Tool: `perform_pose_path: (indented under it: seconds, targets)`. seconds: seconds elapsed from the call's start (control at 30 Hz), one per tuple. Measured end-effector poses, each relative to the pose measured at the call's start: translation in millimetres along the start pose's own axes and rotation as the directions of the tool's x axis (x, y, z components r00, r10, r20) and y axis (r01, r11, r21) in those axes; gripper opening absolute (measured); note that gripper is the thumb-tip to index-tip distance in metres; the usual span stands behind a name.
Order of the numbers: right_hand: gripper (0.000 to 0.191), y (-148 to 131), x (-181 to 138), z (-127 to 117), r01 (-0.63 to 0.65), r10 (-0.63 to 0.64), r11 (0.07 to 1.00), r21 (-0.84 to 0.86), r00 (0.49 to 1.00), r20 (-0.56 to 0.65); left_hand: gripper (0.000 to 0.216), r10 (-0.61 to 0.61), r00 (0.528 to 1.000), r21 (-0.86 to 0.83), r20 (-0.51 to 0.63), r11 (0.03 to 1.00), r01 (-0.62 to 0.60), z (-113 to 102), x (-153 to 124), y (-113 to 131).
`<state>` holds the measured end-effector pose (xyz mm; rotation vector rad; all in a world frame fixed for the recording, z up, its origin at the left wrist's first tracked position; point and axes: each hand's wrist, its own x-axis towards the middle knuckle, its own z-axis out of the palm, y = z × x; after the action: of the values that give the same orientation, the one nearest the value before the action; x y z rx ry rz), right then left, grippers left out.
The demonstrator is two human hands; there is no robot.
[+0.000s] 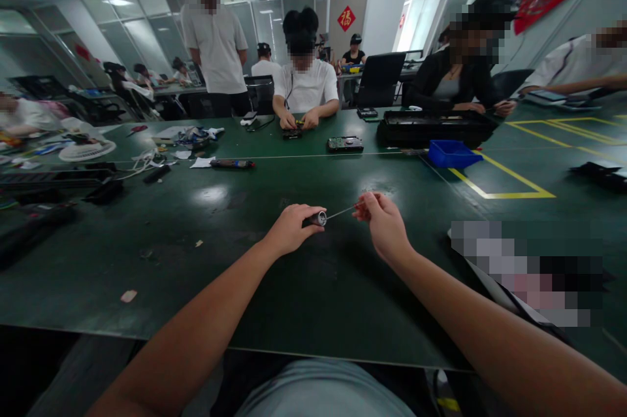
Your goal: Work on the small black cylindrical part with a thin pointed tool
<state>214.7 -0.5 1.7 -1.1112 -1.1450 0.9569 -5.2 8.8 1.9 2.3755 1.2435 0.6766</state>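
My left hand [290, 229] is closed around a short dark cylinder [321, 218] with a round silvery end that faces right. The exact kind of this cylinder cannot be made out. In my right hand [385, 221] is a thin screwdriver [339, 213], its reddish handle mostly covered by my fingers. Its slim metal shaft reaches left to the silvery end; whether the tip is inside or only touching is too small to tell. Both hands are just above the green table [294, 299].
Ahead lie a hard drive [345, 144], a blue bin [453, 154] and a long black housing [434, 129]. A dark tool [232, 164] and cables [151, 161] are at the left. To the right is a flat blurred-out object [519, 280]. Co-workers sit across the table.
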Motion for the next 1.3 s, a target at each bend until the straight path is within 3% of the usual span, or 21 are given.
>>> perform_pose_path:
  seconds: [0.3,0.57,0.77,0.87,1.0,1.3]
  targets:
    - [0.025,-12.9,-11.9,0.5,0.196,-0.184,0.928,-0.318,0.981,0.067,0.044,0.052,0.999,0.035,0.000,0.998,-0.052,2.4,0.6,-2.5]
    - [0.021,-15.3,-13.3,-1.0,0.324,-0.260,0.820,-0.472,0.945,0.196,0.042,0.044,0.999,0.074,0.023,0.996,-0.046,7.6,1.2,-5.9]
    - [0.018,-17.9,-14.4,-1.0,0.381,-0.321,0.739,-0.556,0.924,0.206,0.042,0.031,0.999,0.056,0.031,0.998,-0.033,11.5,2.1,-8.5]
    - [0.019,-18.4,-13.1,-2.6,0.375,-0.326,0.726,-0.576,0.926,0.191,0.042,-0.012,1.000,0.055,0.022,0.998,0.011,9.7,2.1,-7.7]
    - [0.020,-19.0,-13.5,-3.4,0.354,-0.315,0.784,-0.509,0.935,0.165,0.043,-0.014,1.000,0.051,0.020,0.999,0.013,8.0,1.9,-7.7]
    - [0.019,-17.3,-15.5,-1.0,0.368,-0.296,0.795,-0.483,0.929,0.221,0.043,0.001,1.000,0.044,0.029,0.999,-0.002,10.5,1.6,-6.3]
